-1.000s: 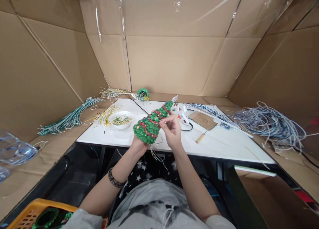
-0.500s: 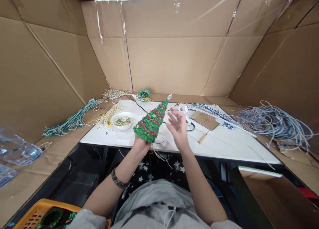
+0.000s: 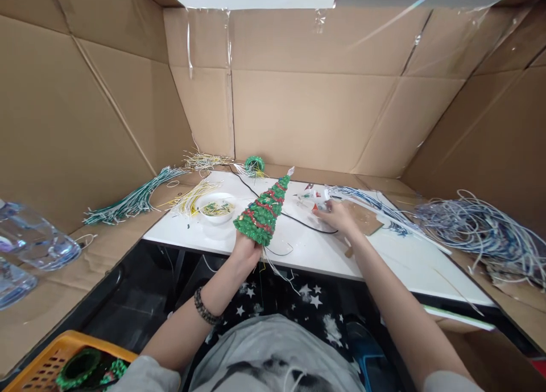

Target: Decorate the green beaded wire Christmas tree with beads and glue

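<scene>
My left hand is closed around the base of a small green Christmas tree with red garland and a clear tip. The tree leans to the right over the table's front edge, and thin wires hang beneath it. Out over the table, my right hand has its fingers curled in beside a white object with a red part. What those fingers hold is mostly hidden. A black cord runs across the tabletop to just below this hand.
A white bowl of cut wire pieces stands left of the tree. Wire bundles lie at the left and right. A brown board is partly behind my right hand. Cardboard walls surround the table; an orange basket sits lower left.
My right hand has moved from beside the tree, fingers apart, rightward and away to the white object, its fingers now curled. The black cord lies straighter. My left hand still holds the tree.
</scene>
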`<state>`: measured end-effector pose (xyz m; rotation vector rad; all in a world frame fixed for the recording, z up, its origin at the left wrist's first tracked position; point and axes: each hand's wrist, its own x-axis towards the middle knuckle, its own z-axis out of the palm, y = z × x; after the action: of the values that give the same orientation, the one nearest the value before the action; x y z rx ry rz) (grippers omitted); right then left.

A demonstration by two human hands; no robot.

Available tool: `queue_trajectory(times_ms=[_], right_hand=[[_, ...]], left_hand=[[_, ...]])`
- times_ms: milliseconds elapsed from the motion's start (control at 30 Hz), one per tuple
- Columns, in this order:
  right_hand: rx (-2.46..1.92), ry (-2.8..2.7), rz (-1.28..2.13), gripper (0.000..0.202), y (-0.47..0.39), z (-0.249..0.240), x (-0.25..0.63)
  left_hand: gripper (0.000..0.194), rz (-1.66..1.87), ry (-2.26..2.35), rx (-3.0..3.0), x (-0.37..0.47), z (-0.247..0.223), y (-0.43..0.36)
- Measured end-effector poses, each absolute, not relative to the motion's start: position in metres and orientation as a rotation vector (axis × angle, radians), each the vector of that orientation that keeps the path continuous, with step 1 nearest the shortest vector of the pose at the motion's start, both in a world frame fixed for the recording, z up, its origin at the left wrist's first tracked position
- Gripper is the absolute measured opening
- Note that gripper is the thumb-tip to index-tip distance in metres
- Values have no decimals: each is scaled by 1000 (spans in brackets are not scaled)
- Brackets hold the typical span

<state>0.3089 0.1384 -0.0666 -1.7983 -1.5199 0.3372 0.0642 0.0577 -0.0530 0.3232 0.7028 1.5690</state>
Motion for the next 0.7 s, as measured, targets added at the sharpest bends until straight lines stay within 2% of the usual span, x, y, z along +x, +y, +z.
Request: queue_trajectory(times_ms=[233, 400, 567, 700], right_hand=[[-1608, -1498, 413, 26, 148, -61, 297], [-1305, -1567, 400, 40, 99, -49, 284], [-927, -1847, 74, 17, 44, -61, 275], [-827, -1996, -110, 24, 26, -70, 267]], left_hand=[[30, 1599, 668, 332, 60, -48, 51], [27, 1626, 649, 328, 59, -51, 55], [27, 1648, 647, 348, 57, -49, 57], [24, 1662, 679, 303, 57, -43, 55]])
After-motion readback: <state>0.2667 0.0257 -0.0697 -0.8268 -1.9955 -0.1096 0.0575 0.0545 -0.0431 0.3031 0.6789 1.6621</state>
